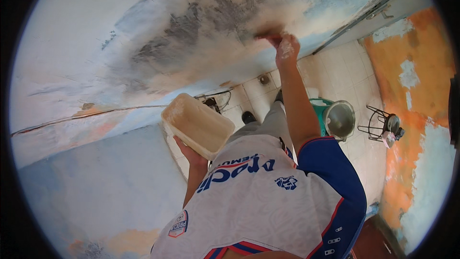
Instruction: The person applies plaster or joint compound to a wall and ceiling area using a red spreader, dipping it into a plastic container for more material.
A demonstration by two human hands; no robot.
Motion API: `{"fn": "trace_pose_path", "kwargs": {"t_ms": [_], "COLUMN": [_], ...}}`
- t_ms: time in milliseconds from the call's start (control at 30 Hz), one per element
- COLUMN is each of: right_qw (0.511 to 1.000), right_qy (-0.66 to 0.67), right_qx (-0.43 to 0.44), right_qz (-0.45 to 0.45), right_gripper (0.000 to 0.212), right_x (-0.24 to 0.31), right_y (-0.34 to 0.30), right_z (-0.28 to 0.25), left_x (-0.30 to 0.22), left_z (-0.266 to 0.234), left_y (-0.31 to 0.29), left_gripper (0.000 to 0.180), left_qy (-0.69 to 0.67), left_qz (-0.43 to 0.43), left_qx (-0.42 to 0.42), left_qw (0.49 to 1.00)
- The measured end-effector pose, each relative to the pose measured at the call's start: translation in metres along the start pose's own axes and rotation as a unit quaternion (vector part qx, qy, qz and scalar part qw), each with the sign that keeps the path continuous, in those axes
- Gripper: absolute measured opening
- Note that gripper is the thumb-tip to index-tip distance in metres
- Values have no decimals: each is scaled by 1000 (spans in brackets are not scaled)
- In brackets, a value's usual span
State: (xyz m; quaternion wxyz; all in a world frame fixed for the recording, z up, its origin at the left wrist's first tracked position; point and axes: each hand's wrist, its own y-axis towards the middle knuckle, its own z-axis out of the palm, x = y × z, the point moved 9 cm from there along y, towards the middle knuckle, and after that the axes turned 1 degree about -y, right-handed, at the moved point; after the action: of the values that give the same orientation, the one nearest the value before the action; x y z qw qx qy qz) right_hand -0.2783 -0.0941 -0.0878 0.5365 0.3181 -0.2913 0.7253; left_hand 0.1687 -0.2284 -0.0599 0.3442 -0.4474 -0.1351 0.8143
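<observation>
My left hand (190,153) grips a cream plastic tub (199,123) from below, near its lower left edge. The tub is tilted, with its open side facing me and pale smears on its rim and inside. In front of me is a patchy wall (158,24), white and pale blue with a large dark grey area. Up at that wall, my right hand (287,48) is closed, its skin coated with white powder or paste. Whatever is between those fingers is hidden by the hand and the dark shadow beside it.
A green bucket (320,110) with a grey basin-like vessel (340,120) stands on the tiled floor (342,67) to the right. Beside it is a black wire-framed stand (376,123). An orange wall (397,86) with pale patches bounds the right side. A cable (91,113) runs along the left wall.
</observation>
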Motion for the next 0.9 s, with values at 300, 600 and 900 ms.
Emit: {"fn": "trace_pose_path", "kwargs": {"t_ms": [300,600,900], "right_qw": [973,996,985], "right_qy": [-124,-55,-104], "right_qx": [-172,-38,-138], "right_qz": [92,61,-5], "right_gripper": [16,18,9], "right_x": [-37,21,36], "right_y": [-43,8,-52], "right_z": [-121,16,-63], "left_x": [6,8,-3], "left_z": [2,15,7], "left_y": [16,16,22], "left_gripper": [71,70,69], "left_qy": [-31,14,-45], "left_qz": [-39,-44,-24], "left_qx": [15,8,58], "left_qw": [999,999,997]}}
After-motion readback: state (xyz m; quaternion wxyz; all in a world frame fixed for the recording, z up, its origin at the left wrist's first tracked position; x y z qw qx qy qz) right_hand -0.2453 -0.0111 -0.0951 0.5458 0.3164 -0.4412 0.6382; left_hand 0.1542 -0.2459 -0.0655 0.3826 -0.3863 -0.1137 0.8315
